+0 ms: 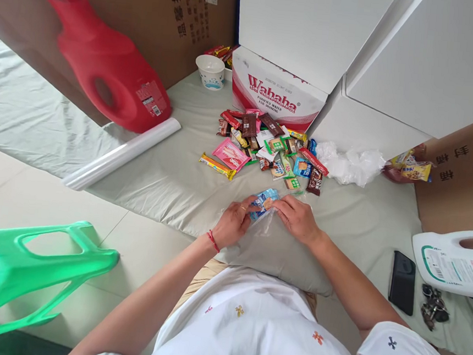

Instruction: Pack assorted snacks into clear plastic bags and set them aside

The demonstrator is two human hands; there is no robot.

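Observation:
Both hands meet over a clear plastic bag [264, 226] at the near edge of the padded surface. A blue snack packet [264, 202] lies in or under the clear plastic; which of the two I cannot tell. My left hand [235, 221], with a red string at the wrist, has its fingers closed at the packet's left side. My right hand [297, 216] pinches the plastic at the packet's right side. Just beyond them spreads a pile of wrapped snacks [249, 125], among them a pink packet [231, 154] and a yellow bar [217, 166].
Behind the pile stands a Wahaba carton [275, 90], with a paper cup [211, 72] to its left. A red jug [105, 66] and white roll [122, 154] lie left. Crumpled clear plastic [347, 164], a phone [402, 282] and keys [433, 307] are right; a green stool [38, 270] stands lower left.

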